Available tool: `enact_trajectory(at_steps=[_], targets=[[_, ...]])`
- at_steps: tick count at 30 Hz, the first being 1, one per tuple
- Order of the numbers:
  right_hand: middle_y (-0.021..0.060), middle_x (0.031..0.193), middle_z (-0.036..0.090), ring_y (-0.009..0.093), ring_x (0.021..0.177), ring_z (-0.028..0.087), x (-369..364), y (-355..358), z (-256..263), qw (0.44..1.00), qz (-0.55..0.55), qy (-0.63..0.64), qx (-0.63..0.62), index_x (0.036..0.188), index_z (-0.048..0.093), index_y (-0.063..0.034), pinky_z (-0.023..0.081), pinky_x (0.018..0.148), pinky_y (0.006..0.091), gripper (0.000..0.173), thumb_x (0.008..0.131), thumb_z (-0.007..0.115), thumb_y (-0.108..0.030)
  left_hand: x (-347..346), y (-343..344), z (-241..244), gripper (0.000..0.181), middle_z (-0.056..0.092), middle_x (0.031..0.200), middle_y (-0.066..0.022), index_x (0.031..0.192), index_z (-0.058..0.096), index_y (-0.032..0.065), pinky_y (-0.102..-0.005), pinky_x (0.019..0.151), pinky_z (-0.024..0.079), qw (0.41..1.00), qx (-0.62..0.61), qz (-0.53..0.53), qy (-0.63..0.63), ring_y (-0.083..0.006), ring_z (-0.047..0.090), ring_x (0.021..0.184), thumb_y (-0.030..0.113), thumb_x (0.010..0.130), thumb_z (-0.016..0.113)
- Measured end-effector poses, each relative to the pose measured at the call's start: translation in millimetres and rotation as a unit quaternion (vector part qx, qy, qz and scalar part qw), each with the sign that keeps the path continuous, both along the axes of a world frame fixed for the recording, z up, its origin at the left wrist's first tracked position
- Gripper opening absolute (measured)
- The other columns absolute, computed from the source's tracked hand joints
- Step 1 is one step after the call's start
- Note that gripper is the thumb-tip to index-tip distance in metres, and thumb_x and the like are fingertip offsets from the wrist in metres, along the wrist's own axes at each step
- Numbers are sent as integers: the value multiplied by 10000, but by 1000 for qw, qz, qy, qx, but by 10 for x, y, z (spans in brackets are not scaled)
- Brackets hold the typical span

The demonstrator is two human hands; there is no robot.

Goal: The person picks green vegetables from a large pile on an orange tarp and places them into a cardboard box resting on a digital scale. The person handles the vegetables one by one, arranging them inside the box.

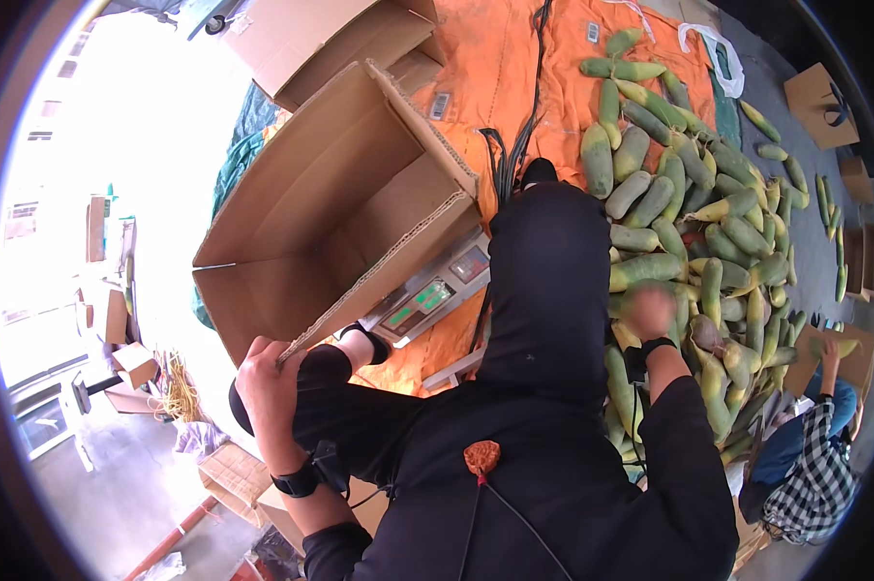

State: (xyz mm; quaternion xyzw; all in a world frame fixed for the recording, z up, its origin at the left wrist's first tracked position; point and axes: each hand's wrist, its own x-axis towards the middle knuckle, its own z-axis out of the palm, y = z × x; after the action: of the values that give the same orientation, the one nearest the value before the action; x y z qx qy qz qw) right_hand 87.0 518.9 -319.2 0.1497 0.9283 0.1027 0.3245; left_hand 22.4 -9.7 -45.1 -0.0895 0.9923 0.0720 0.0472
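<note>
My left hand point(268, 381) grips the near rim of an open cardboard box point(401, 160). The box stands tilted in view, its inner walls showing and nothing visible inside. Partly under its near side is a digital scale point(426, 296) with lit green readouts. My right hand point(649, 311) reaches over a large heap of green radishes point(742, 236), at its left side. That hand is blurred, so whether its fingers hold a radish cannot be told. A long green radish point(644, 270) lies just beyond it.
An orange tarp point(491, 69) spreads underneath, crossed by dark cables point(524, 123). Another cardboard box point(335, 43) stands at the back left. At the right, a person in a checked shirt point(807, 472) holds a radish above a carton point(807, 356). Loose radishes lie on the grey floor point(807, 123).
</note>
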Motion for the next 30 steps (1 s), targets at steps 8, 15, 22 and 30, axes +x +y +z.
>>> enact_trajectory(at_steps=[8, 15, 22, 30], targets=[[61, 1078, 589, 254, 1072, 564, 130, -152, 169, 993, -26, 57, -97, 1103, 517, -138, 403, 870, 450, 601, 642, 811, -388, 129, -73, 29, 169, 587, 796, -129, 798, 674, 16, -401, 665, 465, 1000, 5, -4, 9, -335, 602, 734, 162, 732, 728], [158, 953, 636, 316, 887, 630, 422, 196, 422, 945, -218, 157, -188, 985, 542, -49, 501, 757, 417, 563, 626, 832, -373, 131, 7, 163, 288, 608, 944, -144, 1012, 661, 8, -372, 757, 492, 996, 86, -17, -10, -313, 618, 870, 47, 730, 706], [39, 902, 629, 156, 799, 592, 551, 499, 1231, 699, -520, 281, -402, 995, 575, -52, 466, 668, 285, 389, 733, 766, -267, -24, 119, 494, 482, 603, 1098, -124, 1193, 599, -5, -354, 936, 452, 972, 204, -105, 44, -261, 589, 1060, -66, 717, 646], [26, 962, 609, 116, 866, 560, -445, -36, 2478, 643, -297, 438, -554, 1076, 561, -32, 447, 761, 258, 378, 761, 735, -148, -385, 324, 1003, 604, 600, 1162, -151, 1240, 591, 17, -381, 985, 422, 950, 213, -206, 99, -293, 555, 1127, 7, 646, 701]])
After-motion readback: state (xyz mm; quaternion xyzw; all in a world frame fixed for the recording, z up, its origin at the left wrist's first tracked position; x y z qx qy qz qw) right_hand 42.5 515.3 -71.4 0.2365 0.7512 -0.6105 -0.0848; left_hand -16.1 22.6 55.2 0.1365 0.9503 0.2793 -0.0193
